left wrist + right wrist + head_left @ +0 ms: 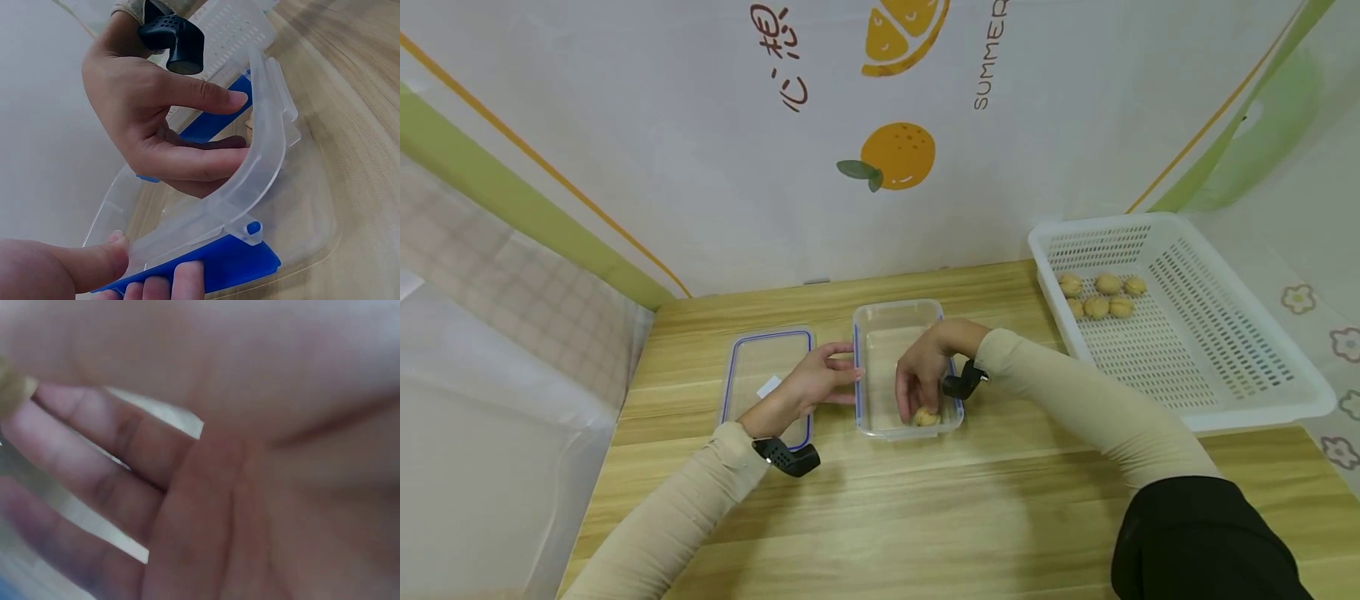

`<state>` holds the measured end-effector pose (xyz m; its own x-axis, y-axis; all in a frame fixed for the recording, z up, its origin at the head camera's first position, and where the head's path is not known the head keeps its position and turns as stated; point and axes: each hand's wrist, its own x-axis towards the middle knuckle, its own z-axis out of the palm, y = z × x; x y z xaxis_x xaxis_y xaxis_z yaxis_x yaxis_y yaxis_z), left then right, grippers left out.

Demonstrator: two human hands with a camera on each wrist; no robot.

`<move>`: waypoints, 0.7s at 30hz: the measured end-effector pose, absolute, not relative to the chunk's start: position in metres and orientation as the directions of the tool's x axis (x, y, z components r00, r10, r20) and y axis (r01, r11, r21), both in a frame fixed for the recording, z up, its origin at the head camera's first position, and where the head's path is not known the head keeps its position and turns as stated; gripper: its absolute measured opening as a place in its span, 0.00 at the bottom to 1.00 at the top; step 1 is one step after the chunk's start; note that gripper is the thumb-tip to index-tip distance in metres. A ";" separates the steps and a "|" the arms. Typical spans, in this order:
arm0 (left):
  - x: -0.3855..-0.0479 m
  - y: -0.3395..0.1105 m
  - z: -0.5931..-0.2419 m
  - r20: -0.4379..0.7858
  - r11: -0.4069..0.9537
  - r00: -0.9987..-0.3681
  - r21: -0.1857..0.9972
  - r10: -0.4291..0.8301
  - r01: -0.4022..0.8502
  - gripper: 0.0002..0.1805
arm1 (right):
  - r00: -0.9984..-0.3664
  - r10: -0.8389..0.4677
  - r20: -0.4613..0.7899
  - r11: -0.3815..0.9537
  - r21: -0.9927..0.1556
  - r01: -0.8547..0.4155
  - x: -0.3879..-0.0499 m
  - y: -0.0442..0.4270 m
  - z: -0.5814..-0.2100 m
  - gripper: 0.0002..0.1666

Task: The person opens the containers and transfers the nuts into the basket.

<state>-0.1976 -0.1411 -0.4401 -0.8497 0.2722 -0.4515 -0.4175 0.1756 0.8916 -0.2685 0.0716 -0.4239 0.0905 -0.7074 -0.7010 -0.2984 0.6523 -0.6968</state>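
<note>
A clear plastic food container (880,312) with blue-lined side flaps stands on the wooden table. My left hand (814,380) grips its left wall, thumb at the rim and fingers against the outer blue flap (231,264). Inside the container, near its front right corner, my right hand (922,367) reaches down with a walnut (928,417) between its fingertips. In the right wrist view that walnut (11,390) is blurred at the left edge. The left wrist view hides most of it behind the container wall.
A clear lid (767,354) with a blue seal lies left of the container, partly under my left forearm. At the right stands a white perforated basket (1240,333) with several walnuts (1096,307) in its left part. A printed sheet (700,167) hangs behind the table.
</note>
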 end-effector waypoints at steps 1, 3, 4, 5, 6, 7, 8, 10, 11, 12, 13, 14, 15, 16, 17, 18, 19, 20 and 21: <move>-0.198 -0.141 -0.440 -0.451 0.174 -0.850 0.892 0.271 -0.417 0.33 | 0.093 -0.706 -0.702 0.653 -0.696 -0.299 -0.268 0.072 -0.425 0.24; -0.198 -0.141 -0.440 -0.450 0.172 -0.852 0.892 0.268 -0.417 0.32 | 0.097 -0.704 -0.703 0.651 -0.695 -0.305 -0.267 0.072 -0.425 0.24; -0.198 -0.141 -0.441 -0.451 0.172 -0.852 0.892 0.267 -0.418 0.32 | 0.098 -0.702 -0.705 0.652 -0.692 -0.309 -0.267 0.072 -0.426 0.24; -0.198 -0.141 -0.440 -0.452 0.173 -0.851 0.891 0.266 -0.420 0.32 | 0.098 -0.699 -0.708 0.653 -0.689 -0.313 -0.267 0.072 -0.427 0.24; -0.198 -0.141 -0.440 -0.454 0.174 -0.851 0.890 0.265 -0.421 0.33 | 0.096 -0.697 -0.711 0.656 -0.685 -0.318 -0.267 0.072 -0.427 0.23; -0.198 -0.141 -0.440 -0.456 0.175 -0.850 0.889 0.265 -0.422 0.33 | 0.092 -0.694 -0.714 0.658 -0.681 -0.322 -0.267 0.072 -0.428 0.23; -0.198 -0.141 -0.440 -0.457 0.177 -0.849 0.889 0.265 -0.423 0.33 | 0.087 -0.690 -0.718 0.662 -0.676 -0.325 -0.266 0.072 -0.428 0.23; -0.198 -0.141 -0.440 -0.459 0.180 -0.848 0.887 0.264 -0.425 0.33 | 0.078 -0.685 -0.725 0.668 -0.667 -0.332 -0.266 0.072 -0.429 0.23; -0.198 -0.141 -0.439 -0.459 0.180 -0.848 0.887 0.264 -0.424 0.33 | 0.074 -0.683 -0.727 0.670 -0.664 -0.333 -0.266 0.072 -0.429 0.23; -0.198 -0.141 -0.439 -0.459 0.182 -0.849 0.888 0.263 -0.423 0.33 | 0.070 -0.681 -0.729 0.672 -0.660 -0.335 -0.266 0.072 -0.430 0.23; -0.198 -0.141 -0.439 -0.458 0.183 -0.849 0.888 0.263 -0.423 0.33 | 0.067 -0.680 -0.731 0.674 -0.658 -0.338 -0.266 0.072 -0.430 0.22; -0.198 -0.141 -0.439 -0.458 0.183 -0.849 0.888 0.263 -0.423 0.33 | 0.064 -0.677 -0.733 0.676 -0.654 -0.340 -0.266 0.072 -0.430 0.22; -0.198 -0.141 -0.439 -0.458 0.184 -0.849 0.888 0.263 -0.422 0.33 | 0.064 -0.676 -0.734 0.676 -0.652 -0.345 -0.266 0.072 -0.430 0.22; -0.198 -0.141 -0.439 -0.458 0.185 -0.849 0.888 0.263 -0.422 0.33 | 0.062 -0.675 -0.735 0.675 -0.650 -0.349 -0.266 0.072 -0.430 0.21; -0.198 -0.141 -0.439 -0.459 0.185 -0.849 0.887 0.263 -0.422 0.33 | 0.060 -0.674 -0.736 0.676 -0.648 -0.351 -0.266 0.072 -0.430 0.21; -0.198 -0.141 -0.440 -0.460 0.185 -0.849 0.887 0.262 -0.423 0.33 | 0.059 -0.674 -0.736 0.675 -0.647 -0.355 -0.266 0.072 -0.430 0.20; -0.198 -0.141 -0.440 -0.460 0.185 -0.848 0.887 0.262 -0.424 0.33 | 0.061 -0.674 -0.736 0.674 -0.647 -0.358 -0.266 0.073 -0.430 0.20; -0.198 -0.140 -0.440 -0.461 0.184 -0.848 0.886 0.261 -0.425 0.33 | 0.062 -0.675 -0.735 0.671 -0.647 -0.362 -0.266 0.073 -0.430 0.19; -0.198 -0.140 -0.440 -0.462 0.184 -0.848 0.886 0.260 -0.426 0.33 | 0.064 -0.677 -0.733 0.668 -0.649 -0.365 -0.266 0.073 -0.430 0.18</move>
